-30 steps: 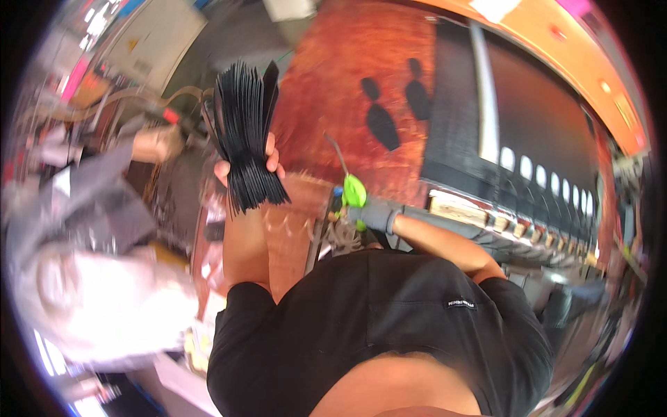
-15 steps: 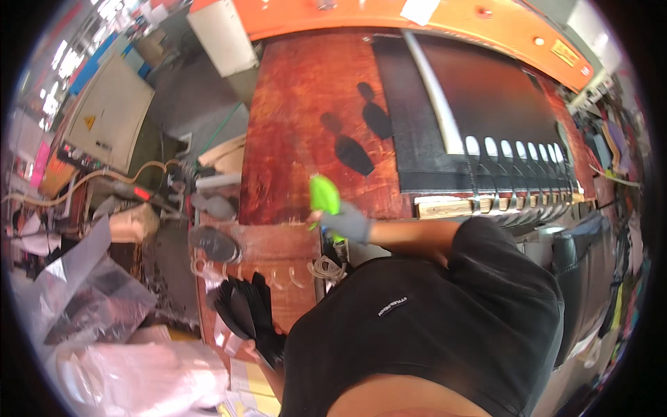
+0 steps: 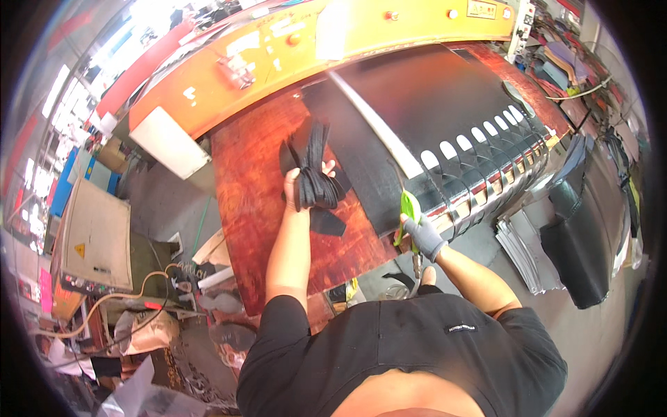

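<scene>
A bundle of black sole-shaped pieces [image 3: 317,170] is gripped in my left hand [image 3: 293,186] above the red-brown board [image 3: 250,187]. Below the bundle a flat black piece [image 3: 328,222] shows; whether it lies on the board or hangs from the bundle I cannot tell. My right hand [image 3: 425,235], in a grey glove with bare fingertips, is closed around a bright green air gun [image 3: 410,205] at the front edge of the board. A hose joins the gun's lower end. Right beside it lies a black sheet [image 3: 375,167] with a row of white oval gaps near its front edge.
An orange machine beam [image 3: 278,76] runs behind the board. A pale strip [image 3: 379,128] crosses the black sheet. Thin black strips [image 3: 479,187] hang over the front edge. At left stands a beige control cabinet [image 3: 94,229]; grey sheets [image 3: 524,254] are stacked at right.
My left hand has brought the black bundle up from the lower left to over the board. The air gun in my right hand is now farther right, by the black sheet. The view has turned.
</scene>
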`<action>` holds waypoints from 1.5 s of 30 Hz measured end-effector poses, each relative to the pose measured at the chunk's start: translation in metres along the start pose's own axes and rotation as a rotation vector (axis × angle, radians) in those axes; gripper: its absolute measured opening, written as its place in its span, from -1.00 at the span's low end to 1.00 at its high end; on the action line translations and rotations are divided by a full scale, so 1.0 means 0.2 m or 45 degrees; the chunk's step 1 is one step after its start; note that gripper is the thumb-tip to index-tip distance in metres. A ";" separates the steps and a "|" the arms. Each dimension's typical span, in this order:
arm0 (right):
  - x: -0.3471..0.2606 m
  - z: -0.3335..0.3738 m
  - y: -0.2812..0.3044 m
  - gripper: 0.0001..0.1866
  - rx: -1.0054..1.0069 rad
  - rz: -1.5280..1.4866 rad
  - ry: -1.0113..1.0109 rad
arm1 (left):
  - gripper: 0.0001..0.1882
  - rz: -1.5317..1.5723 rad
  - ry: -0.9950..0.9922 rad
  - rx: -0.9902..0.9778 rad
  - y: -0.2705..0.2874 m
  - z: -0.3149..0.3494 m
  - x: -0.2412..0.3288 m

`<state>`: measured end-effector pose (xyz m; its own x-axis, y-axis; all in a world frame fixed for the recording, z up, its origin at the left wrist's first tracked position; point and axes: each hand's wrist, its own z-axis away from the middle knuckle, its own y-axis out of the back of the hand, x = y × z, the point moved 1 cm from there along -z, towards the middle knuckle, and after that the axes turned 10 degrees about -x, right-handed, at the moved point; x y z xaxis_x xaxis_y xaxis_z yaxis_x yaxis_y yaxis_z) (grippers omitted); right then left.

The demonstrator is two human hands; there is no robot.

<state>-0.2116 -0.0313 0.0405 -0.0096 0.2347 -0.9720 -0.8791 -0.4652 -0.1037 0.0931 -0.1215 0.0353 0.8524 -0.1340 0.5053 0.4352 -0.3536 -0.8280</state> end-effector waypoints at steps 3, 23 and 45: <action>-0.04 -0.02 0.02 -0.64 0.163 0.073 -0.074 | -0.30 0.090 0.187 0.148 0.12 -0.06 -0.08; -0.04 0.05 0.11 -0.56 0.320 0.233 0.114 | -0.32 0.337 0.221 0.055 0.16 -0.03 -0.10; -0.10 0.51 0.78 -0.72 1.120 -0.223 0.162 | -0.40 -0.011 0.154 0.021 0.23 -0.01 -0.06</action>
<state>-0.3973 -0.0205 0.0657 0.1652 0.1206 -0.9789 -0.9103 0.4007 -0.1043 0.1011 -0.1382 -0.0080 0.8079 -0.2417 0.5376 0.4482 -0.3404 -0.8266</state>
